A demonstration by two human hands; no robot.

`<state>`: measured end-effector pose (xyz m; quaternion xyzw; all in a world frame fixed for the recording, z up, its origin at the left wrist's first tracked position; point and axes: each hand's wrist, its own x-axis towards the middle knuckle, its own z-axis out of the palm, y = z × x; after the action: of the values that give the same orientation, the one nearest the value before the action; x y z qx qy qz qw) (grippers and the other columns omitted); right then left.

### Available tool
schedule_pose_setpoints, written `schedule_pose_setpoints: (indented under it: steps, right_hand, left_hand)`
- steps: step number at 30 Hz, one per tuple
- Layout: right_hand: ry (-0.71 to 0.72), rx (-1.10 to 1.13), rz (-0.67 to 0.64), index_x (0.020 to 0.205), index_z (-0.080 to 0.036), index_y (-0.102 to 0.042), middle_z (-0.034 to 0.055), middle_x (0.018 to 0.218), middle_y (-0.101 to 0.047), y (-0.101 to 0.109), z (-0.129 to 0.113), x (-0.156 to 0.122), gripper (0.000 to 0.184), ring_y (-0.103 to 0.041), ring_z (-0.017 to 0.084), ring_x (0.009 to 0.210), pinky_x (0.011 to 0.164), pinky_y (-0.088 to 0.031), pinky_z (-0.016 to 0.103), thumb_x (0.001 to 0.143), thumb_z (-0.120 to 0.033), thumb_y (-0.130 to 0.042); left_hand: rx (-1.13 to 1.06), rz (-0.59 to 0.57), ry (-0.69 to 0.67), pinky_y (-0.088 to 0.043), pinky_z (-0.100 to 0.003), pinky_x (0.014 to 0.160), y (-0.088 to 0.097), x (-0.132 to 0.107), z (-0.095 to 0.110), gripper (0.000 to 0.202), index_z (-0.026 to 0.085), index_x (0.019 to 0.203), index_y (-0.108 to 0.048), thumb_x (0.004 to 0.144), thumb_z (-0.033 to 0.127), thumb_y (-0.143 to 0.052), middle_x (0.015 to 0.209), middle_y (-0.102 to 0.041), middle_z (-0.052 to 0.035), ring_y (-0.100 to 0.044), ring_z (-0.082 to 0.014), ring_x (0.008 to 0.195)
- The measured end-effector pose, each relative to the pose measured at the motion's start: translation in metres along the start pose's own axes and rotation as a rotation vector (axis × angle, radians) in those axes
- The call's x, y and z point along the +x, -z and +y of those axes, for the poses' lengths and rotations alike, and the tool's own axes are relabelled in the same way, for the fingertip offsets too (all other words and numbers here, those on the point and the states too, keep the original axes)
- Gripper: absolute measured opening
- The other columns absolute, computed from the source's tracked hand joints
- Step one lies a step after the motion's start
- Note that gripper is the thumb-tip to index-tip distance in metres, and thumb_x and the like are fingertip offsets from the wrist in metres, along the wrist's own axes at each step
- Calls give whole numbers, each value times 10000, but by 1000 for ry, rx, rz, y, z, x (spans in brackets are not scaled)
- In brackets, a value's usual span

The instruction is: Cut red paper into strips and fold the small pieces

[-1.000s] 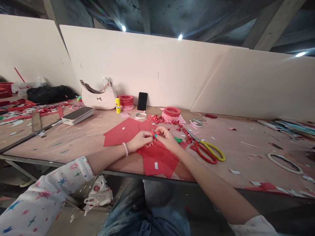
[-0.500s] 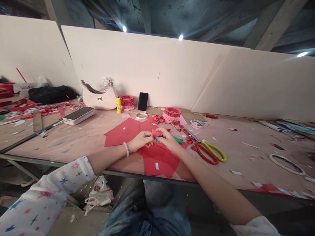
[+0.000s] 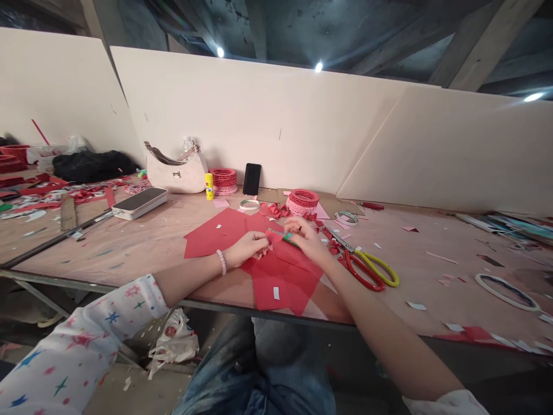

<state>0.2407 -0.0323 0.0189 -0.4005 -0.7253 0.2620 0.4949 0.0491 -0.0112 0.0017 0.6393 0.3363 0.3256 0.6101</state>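
My left hand (image 3: 250,248), with a beaded bracelet at the wrist, pinches a small piece of red paper (image 3: 273,237) between thumb and fingers. To its right, my right hand (image 3: 305,237) has its fingers bent round a slim green tool (image 3: 292,240), whose thin end points left toward that piece. The tool's exact kind is too small to make out, and part of it is hidden by the hand. Beneath both hands lie overlapping sheets of red paper (image 3: 276,276). Large scissors (image 3: 367,268) with red and yellow handles rest just right of my right hand.
Behind the hands stand stacks of red and pink rings (image 3: 302,200), a phone (image 3: 252,178), a yellow glue stick (image 3: 209,186) and a pale handbag (image 3: 177,173). A white case (image 3: 140,203) lies left. Paper scraps litter the table (image 3: 389,236); a white ring (image 3: 506,291) lies right.
My right hand has drawn away from the red paper piece, moving slightly right, and the green tool now shows beside its fingers. My left hand keeps its pinch in nearly the same spot.
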Motion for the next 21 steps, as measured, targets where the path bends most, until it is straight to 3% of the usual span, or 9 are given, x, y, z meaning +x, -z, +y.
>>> schedule_pose_setpoints:
  steps: [2,4,8,12,15,18,21]
  right_hand:
    - [112,-119,-120,983,-228,-574,32,955,-596,-4,-5,-2,288,-548,173,891,782,-419,321,721,-147,-487]
    - [162,-206,-150,932,-223,-620,45,965,-612,-7,-8,-2,218,-551,187,918,809,-414,336,761,-177,-493]
    - [34,-242,-65,835,-191,-638,46,827,-640,-10,-6,-2,172,-565,180,760,687,-431,319,799,-270,-491]
    - [-88,-188,-53,791,-170,-623,30,757,-624,-11,-5,-1,189,-536,157,686,626,-412,282,797,-297,-483]
    - [-118,-138,-107,770,-166,-616,13,710,-589,-14,-7,-2,196,-507,142,653,592,-389,259,794,-314,-488]
    - [-147,-95,-173,782,-165,-615,1,680,-554,-16,-8,-3,214,-484,131,625,570,-373,249,802,-331,-482]
    - [-172,-70,-189,787,-162,-615,1,677,-546,-17,-8,-3,235,-483,131,627,570,-369,249,809,-354,-482]
  left_hand:
    - [-105,-16,36,-310,-147,399,1,1,0,73,126,610,-540,635,190,-513,531,-473,27,-409,-48,437]
    - [-198,-72,64,-304,-150,402,3,0,2,74,129,638,-546,640,202,-531,524,-451,35,-406,-49,437]
    - [-218,-143,96,-285,-164,405,6,-2,9,174,136,671,-542,698,307,-552,529,-431,40,-390,-55,437]
    - [8,-86,-96,-257,-178,417,10,-2,13,327,153,621,-452,785,430,-512,512,-379,57,-348,-59,440]
    - [279,-124,-253,-296,-185,473,12,-2,13,324,151,677,-471,818,442,-492,563,-416,52,-388,-69,498]
    - [409,-173,-306,-320,-192,502,12,-2,12,347,146,669,-471,850,441,-442,571,-434,44,-411,-76,521]
    - [404,-193,-287,-322,-191,494,12,-2,12,363,142,675,-481,857,451,-424,565,-443,40,-416,-78,515]
